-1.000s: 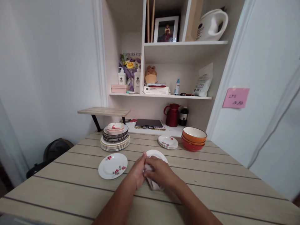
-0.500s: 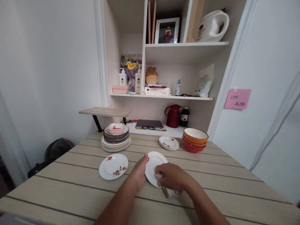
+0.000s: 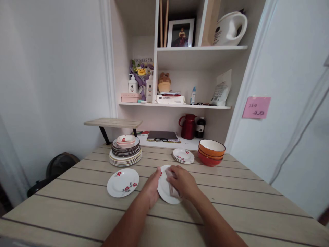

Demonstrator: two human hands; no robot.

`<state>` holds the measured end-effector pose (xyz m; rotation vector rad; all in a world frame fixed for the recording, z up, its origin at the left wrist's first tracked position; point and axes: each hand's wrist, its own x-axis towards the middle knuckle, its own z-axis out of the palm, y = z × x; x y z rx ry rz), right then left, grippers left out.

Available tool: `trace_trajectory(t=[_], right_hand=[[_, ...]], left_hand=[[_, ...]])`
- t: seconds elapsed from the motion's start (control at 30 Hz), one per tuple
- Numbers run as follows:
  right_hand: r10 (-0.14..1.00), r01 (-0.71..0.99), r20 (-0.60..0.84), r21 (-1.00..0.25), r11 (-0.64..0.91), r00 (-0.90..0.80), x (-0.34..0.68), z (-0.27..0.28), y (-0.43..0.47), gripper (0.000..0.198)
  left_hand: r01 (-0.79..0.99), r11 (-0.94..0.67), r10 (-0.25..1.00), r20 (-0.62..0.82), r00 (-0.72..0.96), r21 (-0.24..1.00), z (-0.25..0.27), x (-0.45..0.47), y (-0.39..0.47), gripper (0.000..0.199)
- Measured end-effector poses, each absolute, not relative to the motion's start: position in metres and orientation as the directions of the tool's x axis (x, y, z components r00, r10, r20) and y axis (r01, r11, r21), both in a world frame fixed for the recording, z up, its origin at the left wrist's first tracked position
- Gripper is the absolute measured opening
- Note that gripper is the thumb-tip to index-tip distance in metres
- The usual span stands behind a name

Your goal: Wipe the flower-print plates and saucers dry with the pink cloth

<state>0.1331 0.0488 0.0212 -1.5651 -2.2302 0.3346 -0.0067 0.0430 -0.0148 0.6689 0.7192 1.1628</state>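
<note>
My left hand [image 3: 153, 188] grips the left edge of a white plate [image 3: 162, 192] with a bit of red flower pattern, thumb over the rim. The plate is tilted toward me. In my right hand [image 3: 183, 181] is a bunched, pale pinkish-grey cloth [image 3: 172, 187], pressed on the plate's upper right face. To the left lies another white plate [image 3: 120, 188] with red flowers, flat on the table. Beyond the held plate sits a short stack of small flowered plates [image 3: 182, 155].
A tall stack of plates [image 3: 124, 158] topped by small pink dishes stands back left, near a low wooden riser [image 3: 113, 122]. Nested orange and red bowls [image 3: 211, 154] stand back right. Behind are a red jug [image 3: 188, 127], a dark bottle [image 3: 200, 128] and a laptop [image 3: 163, 135].
My right hand has moved the cloth up and away from me across the plate, from its lower right edge to the upper right. My left hand keeps its hold.
</note>
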Motion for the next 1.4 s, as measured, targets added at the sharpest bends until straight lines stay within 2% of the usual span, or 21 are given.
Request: trace_trajectory(t=[0.23,0.4,0.57,0.7,0.83,0.93,1.03,1.23,1.3,1.4], right_hand=[[0.893,0.830,0.023,-0.356,0.428,-0.450,0.154,0.023,0.041,0.015],[0.888,0.812,0.066,-0.379,0.444,-0.455,0.138,0.024,0.039,0.020],[0.923,0.841,0.151,-0.380,0.386,-0.355,0.126,0.022,0.045,0.026],[0.944,0.875,0.141,-0.356,0.329,-0.298,0.137,0.021,0.049,0.024],[0.914,0.849,0.064,-0.350,0.396,-0.400,0.151,0.021,0.043,0.009],[0.869,0.793,0.054,-0.384,0.473,-0.492,0.149,0.023,0.037,0.010],[0.842,0.737,0.116,-0.432,0.520,-0.527,0.137,0.024,0.035,0.019],[0.827,0.601,0.397,-0.568,0.563,-0.399,0.123,0.017,0.048,0.044],[0.860,0.688,0.385,-0.524,0.503,-0.335,0.130,0.016,0.053,0.046],[0.923,0.824,0.252,-0.424,0.376,-0.291,0.147,0.019,0.056,0.025]], left_hand=[[-0.522,0.234,0.970,-0.158,0.185,0.820,-0.020,-0.009,0.044,0.051],[-0.530,0.198,0.977,-0.126,0.170,0.825,-0.019,-0.007,0.044,0.047],[-0.543,0.181,0.979,-0.100,0.176,0.820,-0.017,-0.006,0.044,0.047],[-0.523,0.188,0.977,-0.107,0.182,0.831,-0.017,-0.005,0.044,0.046],[-0.496,0.198,0.976,-0.125,0.178,0.845,-0.018,-0.006,0.042,0.049],[-0.490,0.187,0.979,-0.121,0.164,0.852,-0.017,-0.007,0.041,0.048],[-0.494,0.175,0.981,-0.110,0.157,0.852,-0.015,-0.007,0.040,0.048],[-0.529,0.190,0.979,-0.117,0.169,0.827,-0.016,-0.006,0.042,0.049],[-0.521,0.185,0.978,-0.106,0.178,0.833,-0.017,-0.005,0.043,0.046],[-0.474,0.176,0.979,-0.103,0.175,0.863,-0.019,-0.005,0.044,0.045]])
